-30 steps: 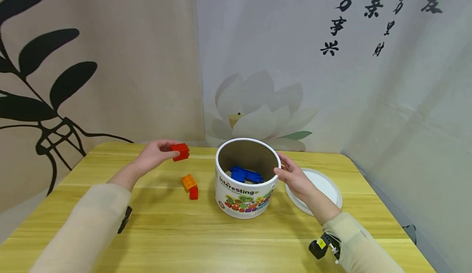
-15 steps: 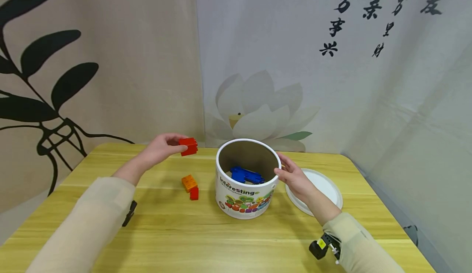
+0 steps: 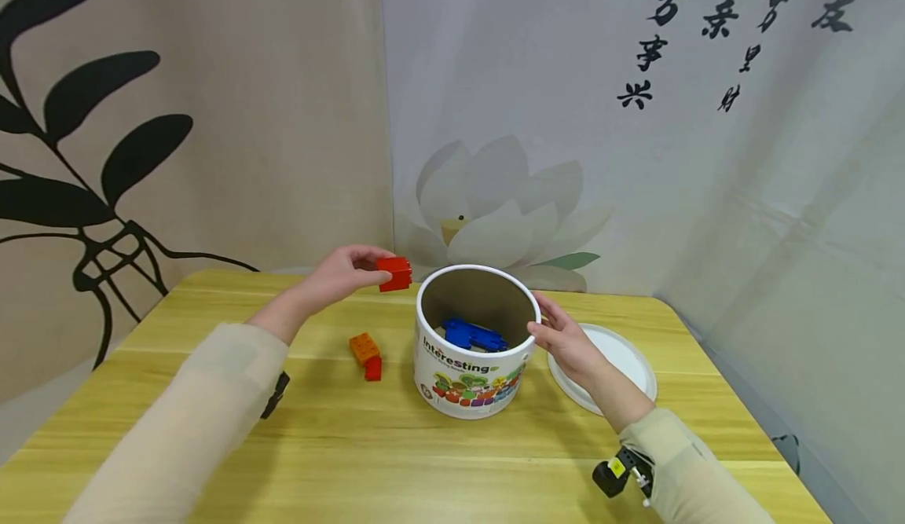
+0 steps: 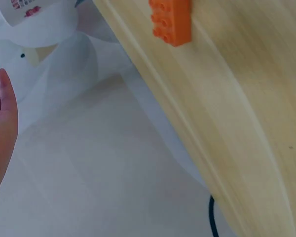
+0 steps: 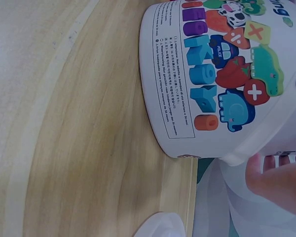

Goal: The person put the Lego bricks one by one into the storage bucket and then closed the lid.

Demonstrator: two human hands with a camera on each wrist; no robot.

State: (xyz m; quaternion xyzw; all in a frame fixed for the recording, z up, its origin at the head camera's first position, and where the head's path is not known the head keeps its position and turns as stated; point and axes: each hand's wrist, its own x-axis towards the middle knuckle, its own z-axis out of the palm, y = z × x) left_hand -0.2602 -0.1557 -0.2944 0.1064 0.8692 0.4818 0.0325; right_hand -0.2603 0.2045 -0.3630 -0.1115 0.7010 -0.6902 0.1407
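"How far has it got?"

"Partway, I'd judge. Blue pieces (image 3: 472, 334) already lie in the bucket (image 3: 433, 371), left of the right hand (image 3: 568, 345). The red block (image 3: 395, 273) is outside, pinched in the left hand (image 3: 345, 274), off the counter (image 3: 339, 453) and just short of the rim."

"And what's left out?"

"An orange block (image 3: 364, 348) and a small red block (image 3: 372, 369), both below the left hand, seeming to touch each other. The lid (image 3: 631, 359) is off, lying flat beyond the right hand and partly hidden by that forearm."

"What's the right hand doing?"

"Gripping the bucket at its rim, thumb over the edge."

"How do things look up close?"

"The blocks seem hard moulded plastic, boxy; the orange one carries rows of round studs. The bucket is a smooth white cylinder with bright print and a darker inside. The lid's a pale disc with a raised edge; the counter has streaky wood grain."
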